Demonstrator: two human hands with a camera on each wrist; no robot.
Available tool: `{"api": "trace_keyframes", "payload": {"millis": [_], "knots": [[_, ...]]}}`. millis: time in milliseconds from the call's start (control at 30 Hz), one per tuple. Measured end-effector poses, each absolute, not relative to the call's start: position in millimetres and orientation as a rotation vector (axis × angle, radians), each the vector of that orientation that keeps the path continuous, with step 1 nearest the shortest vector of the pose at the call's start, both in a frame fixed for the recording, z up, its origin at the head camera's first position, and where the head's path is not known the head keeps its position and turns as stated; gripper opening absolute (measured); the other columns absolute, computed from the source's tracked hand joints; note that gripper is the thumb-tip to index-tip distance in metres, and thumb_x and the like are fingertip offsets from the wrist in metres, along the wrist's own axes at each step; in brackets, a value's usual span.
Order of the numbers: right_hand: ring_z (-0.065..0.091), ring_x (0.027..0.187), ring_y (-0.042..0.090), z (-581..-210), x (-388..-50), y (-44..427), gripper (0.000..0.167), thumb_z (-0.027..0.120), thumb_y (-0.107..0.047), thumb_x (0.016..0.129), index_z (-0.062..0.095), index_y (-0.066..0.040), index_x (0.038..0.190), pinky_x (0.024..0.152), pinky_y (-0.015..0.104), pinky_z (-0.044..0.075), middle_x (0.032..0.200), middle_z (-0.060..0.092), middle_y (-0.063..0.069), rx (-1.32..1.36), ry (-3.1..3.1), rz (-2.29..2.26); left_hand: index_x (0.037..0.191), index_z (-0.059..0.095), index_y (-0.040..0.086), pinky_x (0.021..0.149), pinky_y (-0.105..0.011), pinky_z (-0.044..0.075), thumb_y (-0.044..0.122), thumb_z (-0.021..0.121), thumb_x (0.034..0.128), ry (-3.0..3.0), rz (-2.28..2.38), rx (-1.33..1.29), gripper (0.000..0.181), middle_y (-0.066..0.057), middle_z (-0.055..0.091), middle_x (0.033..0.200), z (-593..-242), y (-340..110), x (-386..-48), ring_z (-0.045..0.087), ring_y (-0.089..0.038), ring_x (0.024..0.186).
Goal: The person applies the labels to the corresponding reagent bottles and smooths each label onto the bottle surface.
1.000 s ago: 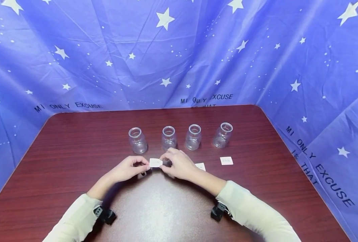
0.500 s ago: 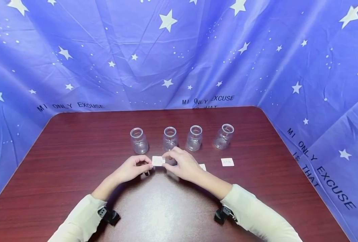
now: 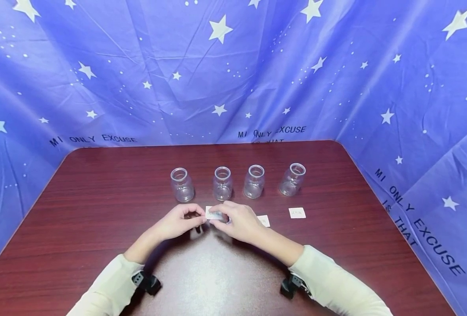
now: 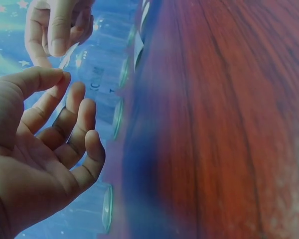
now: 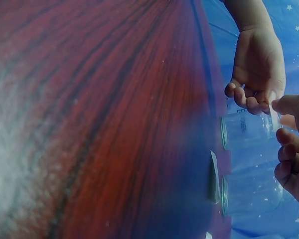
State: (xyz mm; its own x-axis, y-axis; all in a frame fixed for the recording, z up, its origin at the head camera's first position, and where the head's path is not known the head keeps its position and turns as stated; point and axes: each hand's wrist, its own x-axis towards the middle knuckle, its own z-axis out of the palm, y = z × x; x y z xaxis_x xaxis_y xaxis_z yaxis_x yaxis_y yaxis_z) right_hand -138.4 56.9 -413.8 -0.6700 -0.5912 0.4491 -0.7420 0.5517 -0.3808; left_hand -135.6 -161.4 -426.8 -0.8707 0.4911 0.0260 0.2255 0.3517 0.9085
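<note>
A small white card (image 3: 213,213) with faint writing is held between both hands, in front of the second jar (image 3: 223,188) from the left. The left hand (image 3: 181,222) pinches its left edge between thumb and index finger; in the left wrist view this hand (image 4: 47,137) has its other fingers loosely bent. The right hand (image 3: 240,223) grips the card's right side, its fingers covering part of the writing. Seen from the right wrist, the card (image 5: 274,113) appears nearly edge-on between the fingertips of the left hand (image 5: 259,64) and the right hand (image 5: 297,142).
Other clear glass jars stand in the row: one at left (image 3: 183,188), one right of centre (image 3: 254,185), one at far right (image 3: 292,181). A card (image 3: 264,220) lies partly behind the right wrist, another (image 3: 297,213) before the far-right jar. A starry blue curtain (image 3: 194,96) surrounds the table.
Both hands and the card have shifted a little rightward. The right fingers now reach further over the card's face. The head view has also moved slightly.
</note>
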Motion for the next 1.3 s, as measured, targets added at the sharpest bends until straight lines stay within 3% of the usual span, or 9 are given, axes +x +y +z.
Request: {"api": "trace_keyframes", "payload": {"millis": [267, 667, 933, 1167, 1300], "knots": [[0.044, 0.056, 0.001, -417, -138, 62, 0.023, 0.074, -0.027, 0.079, 0.070, -0.019, 0.100, 0.051, 0.011, 0.031, 0.066, 0.052, -0.008, 1.066, -2.507, 0.821, 0.093, 0.064, 0.002, 0.063, -0.024, 0.050, 0.011, 0.060, 0.0890, 2.287, 1.565, 0.696, 0.011, -0.024, 0.063, 0.083, -423, -153, -135, 0.059, -0.016, 0.068], [0.054, 0.061, 0.006, -415, -135, 68, 0.020, 0.070, -0.022, 0.082, 0.071, -0.016, 0.101, 0.055, 0.010, 0.035, 0.068, 0.057, -0.006, 1.131, -2.449, 0.931, 0.094, 0.064, 0.003, 0.064, -0.021, 0.048, 0.010, 0.059, 0.0902, 2.272, 1.596, 0.768, 0.009, -0.023, 0.063, 0.086, -424, -151, -137, 0.056, -0.007, 0.070], [0.054, 0.060, 0.009, -417, -133, 69, 0.020, 0.070, -0.022, 0.083, 0.071, -0.017, 0.102, 0.055, 0.009, 0.036, 0.069, 0.057, -0.008, 1.126, -2.437, 0.950, 0.094, 0.065, 0.002, 0.063, -0.022, 0.048, 0.010, 0.060, 0.0898, 2.234, 1.629, 0.743, 0.011, -0.025, 0.062, 0.086, -421, -149, -135, 0.058, -0.015, 0.070], [0.053, 0.063, 0.004, -416, -133, 68, 0.020, 0.069, -0.026, 0.083, 0.071, -0.018, 0.102, 0.056, 0.009, 0.036, 0.068, 0.056, -0.009, 1.107, -2.466, 0.981, 0.094, 0.065, 0.002, 0.064, -0.022, 0.049, 0.009, 0.059, 0.0894, 2.231, 1.653, 0.739, 0.010, -0.024, 0.063, 0.087, -422, -147, -136, 0.057, -0.006, 0.071], [0.053, 0.061, 0.006, -416, -134, 69, 0.018, 0.071, -0.024, 0.082, 0.071, -0.016, 0.099, 0.056, 0.009, 0.037, 0.066, 0.056, -0.008, 1.103, -2.428, 1.003, 0.094, 0.065, 0.001, 0.064, -0.026, 0.050, 0.007, 0.059, 0.0892, 2.227, 1.665, 0.757, 0.009, -0.025, 0.063, 0.088, -423, -145, -137, 0.059, -0.010, 0.070]]}}
